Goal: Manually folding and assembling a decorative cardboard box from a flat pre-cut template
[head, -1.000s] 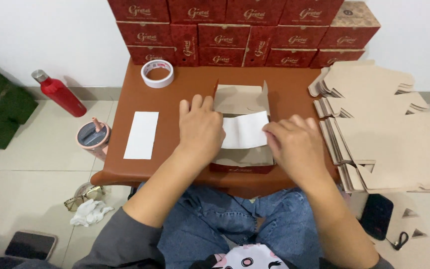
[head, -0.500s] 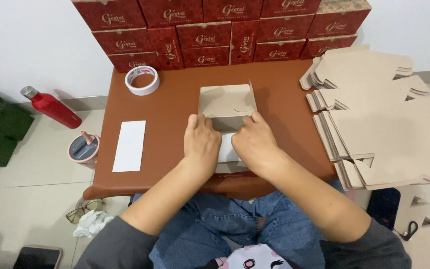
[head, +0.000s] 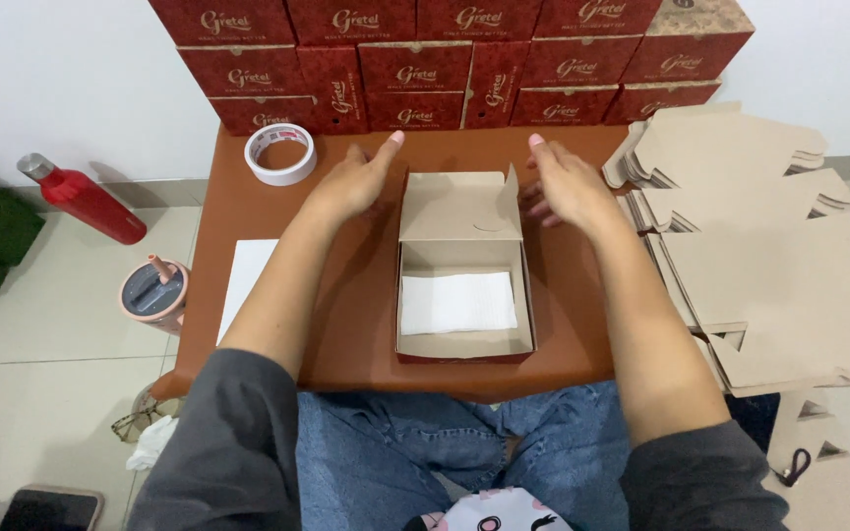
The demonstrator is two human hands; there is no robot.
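On the far left of the floor lay a red bottle [head: 86,203] and, nearer the table, a pink lidded cup [head: 153,293]. Next came the brown table [head: 356,295], with a roll of white tape [head: 280,153] near its back left corner and a white paper sheet [head: 246,280] lying flat by its left edge.

The left hand [head: 351,183] hovered open, fingers spread and holding nothing, just to the left of the raised lid of an open cardboard box [head: 461,264]. The box sat in the middle of the table, close to the front edge, with a folded white paper liner [head: 458,302] flat on its bottom. The right hand [head: 565,183] mirrored the left on the lid's right side, likewise open and empty; whether either hand touched the lid could not be told.

By the look of it, the box had been lined and the step in hand was closing it; the next move would call for both hands to fold the lid forward and tuck its flap inside the front wall.

Behind the hands stood a wall of stacked red boxes [head: 415,69], leaving little room at the back. To the right, fanned stacks of flat cardboard blanks [head: 759,256] crowded the table's right edge, so free space lay mainly left of the box.
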